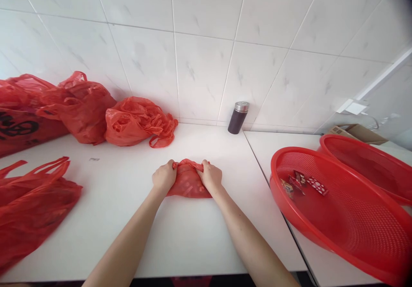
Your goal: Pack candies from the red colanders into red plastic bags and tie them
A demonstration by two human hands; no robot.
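A small red plastic bag (188, 184) lies on the white table (193, 235) in front of me, with some small light items showing faintly through it. My left hand (165, 176) is closed on the bag's upper left edge. At the upper right edge my right hand (210, 176) pinches the same bag. The bag's top is gathered between the two hands. What exactly is inside cannot be made out.
Filled red bags (128, 121) line the wall at the back left; another red bag (35, 205) sits at the near left. A dark bottle (236, 121) stands by the wall. At right are red baskets (337, 218), one holding small wrapped packets (298, 181), and a cardboard box (363, 133).
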